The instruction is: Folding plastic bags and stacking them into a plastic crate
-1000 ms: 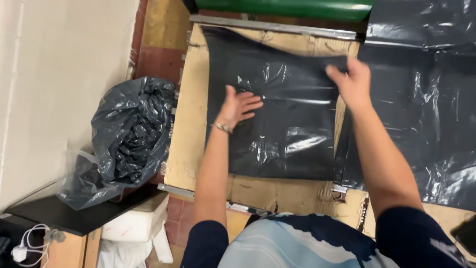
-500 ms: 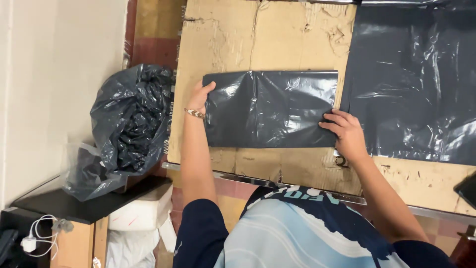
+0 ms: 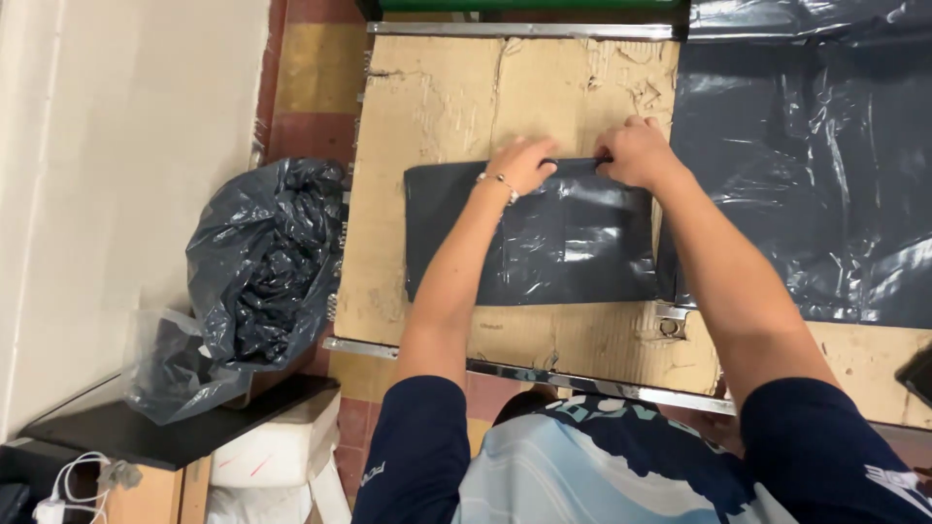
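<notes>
A folded black plastic bag (image 3: 573, 243) lies flat on a cardboard-covered table (image 3: 437, 107). My left hand (image 3: 521, 162) rests on its far edge near the middle, fingers curled onto the plastic, a thin bracelet at the wrist. My right hand (image 3: 636, 152) pinches the same far edge just to the right. Both hands grip the top edge of the folded bag.
A stack of flat black plastic sheets (image 3: 815, 175) covers the table's right side. On the floor at the left stands an open black bag stuffed with black plastic (image 3: 262, 272). A dark shelf (image 3: 165, 437) and a white box sit at the lower left.
The bag was folded down into a wide strip. Both hands have moved from the bag's left and right ends to its far edge.
</notes>
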